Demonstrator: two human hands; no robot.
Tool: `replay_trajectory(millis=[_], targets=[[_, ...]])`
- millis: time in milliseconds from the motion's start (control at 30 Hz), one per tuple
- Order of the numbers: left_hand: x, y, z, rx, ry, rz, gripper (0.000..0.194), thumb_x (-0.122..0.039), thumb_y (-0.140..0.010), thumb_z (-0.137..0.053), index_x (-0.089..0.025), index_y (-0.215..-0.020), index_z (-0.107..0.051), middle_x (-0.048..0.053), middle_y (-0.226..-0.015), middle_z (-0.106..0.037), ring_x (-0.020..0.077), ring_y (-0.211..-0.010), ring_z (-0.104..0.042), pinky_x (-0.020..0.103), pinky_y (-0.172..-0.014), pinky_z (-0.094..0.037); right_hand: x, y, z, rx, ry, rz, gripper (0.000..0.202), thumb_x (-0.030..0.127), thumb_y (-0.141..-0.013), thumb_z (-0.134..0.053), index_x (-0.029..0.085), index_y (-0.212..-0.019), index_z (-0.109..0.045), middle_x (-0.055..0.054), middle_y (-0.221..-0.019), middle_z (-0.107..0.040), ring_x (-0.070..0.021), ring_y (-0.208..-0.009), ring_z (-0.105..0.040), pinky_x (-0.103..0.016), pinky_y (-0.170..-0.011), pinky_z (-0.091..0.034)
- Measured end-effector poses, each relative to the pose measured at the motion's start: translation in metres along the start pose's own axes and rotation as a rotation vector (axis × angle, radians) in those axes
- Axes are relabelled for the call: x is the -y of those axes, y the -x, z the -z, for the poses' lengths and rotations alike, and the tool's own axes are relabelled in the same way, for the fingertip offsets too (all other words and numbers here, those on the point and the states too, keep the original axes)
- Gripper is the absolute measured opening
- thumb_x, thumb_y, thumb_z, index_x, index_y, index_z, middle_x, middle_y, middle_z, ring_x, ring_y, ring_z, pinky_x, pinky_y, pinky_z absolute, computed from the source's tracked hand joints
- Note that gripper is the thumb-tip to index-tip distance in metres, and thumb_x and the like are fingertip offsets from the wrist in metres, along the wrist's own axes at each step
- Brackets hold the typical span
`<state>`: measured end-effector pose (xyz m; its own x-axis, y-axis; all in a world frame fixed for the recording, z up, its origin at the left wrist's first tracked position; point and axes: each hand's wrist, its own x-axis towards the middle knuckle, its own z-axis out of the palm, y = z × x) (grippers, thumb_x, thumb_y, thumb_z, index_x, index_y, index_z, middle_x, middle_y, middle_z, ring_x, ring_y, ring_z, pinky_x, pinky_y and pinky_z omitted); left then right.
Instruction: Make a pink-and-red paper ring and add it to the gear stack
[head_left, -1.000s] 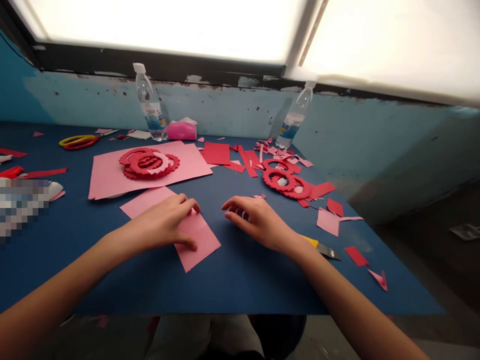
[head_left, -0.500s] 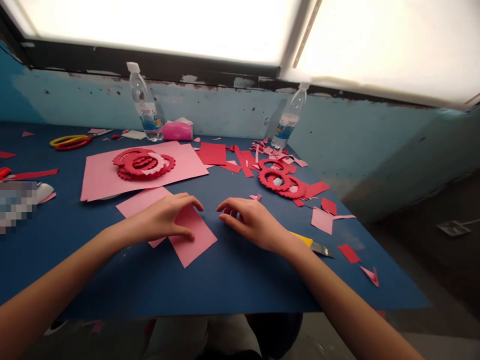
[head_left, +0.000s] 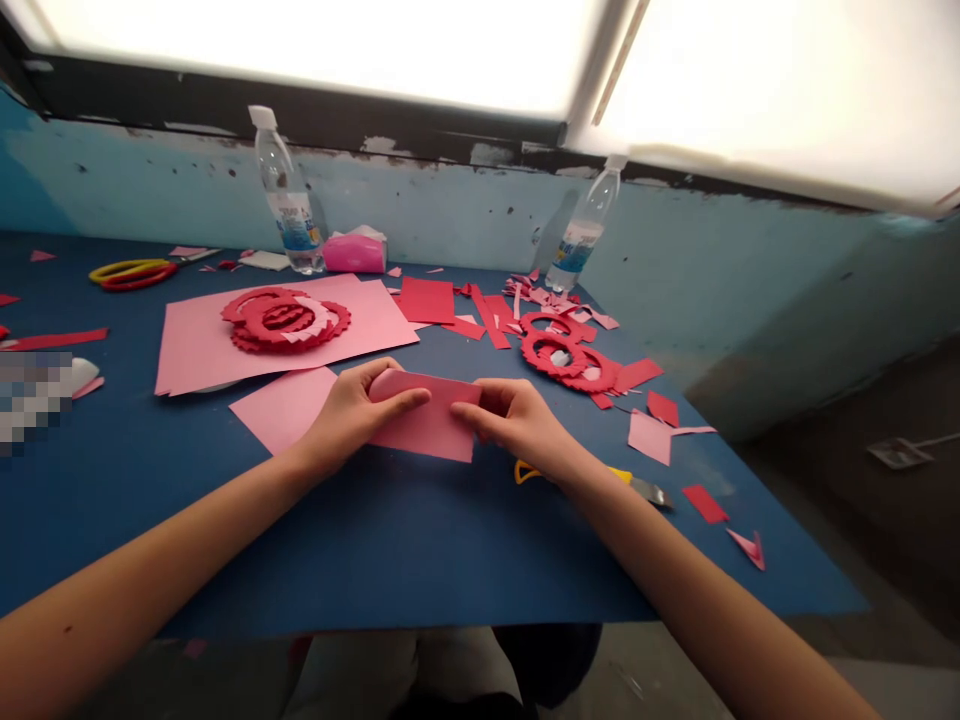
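A small pink sheet of paper (head_left: 424, 425) is held up off the table between both hands. My left hand (head_left: 360, 405) pinches its left side, thumb on the near face. At its right edge my right hand (head_left: 514, 415) grips it the same way, with the fingers behind partly hidden. Another pink sheet (head_left: 281, 410) lies flat beside my left hand. Under my right forearm lies a yellow-handled cutter (head_left: 619, 474), its metal blade showing to the right and its middle hidden.
Red scalloped paper rings (head_left: 285, 325) rest on large pink sheets (head_left: 187, 345); more red rings (head_left: 559, 357) lie right among paper scraps. Two bottles (head_left: 289, 205) stand by the wall near a pink packet (head_left: 354, 253). Scissors (head_left: 135, 273) lie at the back left of the blue table (head_left: 375, 570).
Both hands have closed on the small pink sheet and lifted it from the table. The sheet has moved up and right, and more of the cutter's yellow handle shows.
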<state>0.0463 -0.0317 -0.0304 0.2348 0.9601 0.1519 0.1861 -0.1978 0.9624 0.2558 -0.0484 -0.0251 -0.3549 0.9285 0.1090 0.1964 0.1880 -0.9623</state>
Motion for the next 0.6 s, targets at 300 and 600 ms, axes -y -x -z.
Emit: replay_trajectory(millis=[300, 600], targets=[[-0.004, -0.009, 0.026, -0.285, 0.051, -0.010, 0.046, -0.054, -0.063, -0.083, -0.017, -0.080, -0.060, 0.001, -0.074, -0.060, 0.0145, -0.065, -0.056, 0.024, -0.055, -0.044, -0.003, -0.003, 0.027, -0.346, 0.033, 0.085, 0.036, 0.048, -0.081, -0.071, 0.019, -0.067, -0.056, 0.006, -0.049, -0.049, -0.0068, -0.045, -0.042, -0.022, -0.044, -0.031], [0.008, -0.005, 0.019, 0.066, -0.758, -0.327, 0.047, -0.037, -0.090, -0.057, -0.019, -0.133, -0.052, 0.012, -0.122, -0.059, 0.0280, -0.115, -0.058, 0.044, -0.099, -0.046, -0.003, -0.001, 0.008, 0.004, 0.068, 0.065, 0.027, 0.043, -0.085, -0.068, 0.017, -0.087, -0.065, 0.000, -0.076, -0.062, -0.0110, -0.064, -0.053, -0.025, -0.059, -0.043]])
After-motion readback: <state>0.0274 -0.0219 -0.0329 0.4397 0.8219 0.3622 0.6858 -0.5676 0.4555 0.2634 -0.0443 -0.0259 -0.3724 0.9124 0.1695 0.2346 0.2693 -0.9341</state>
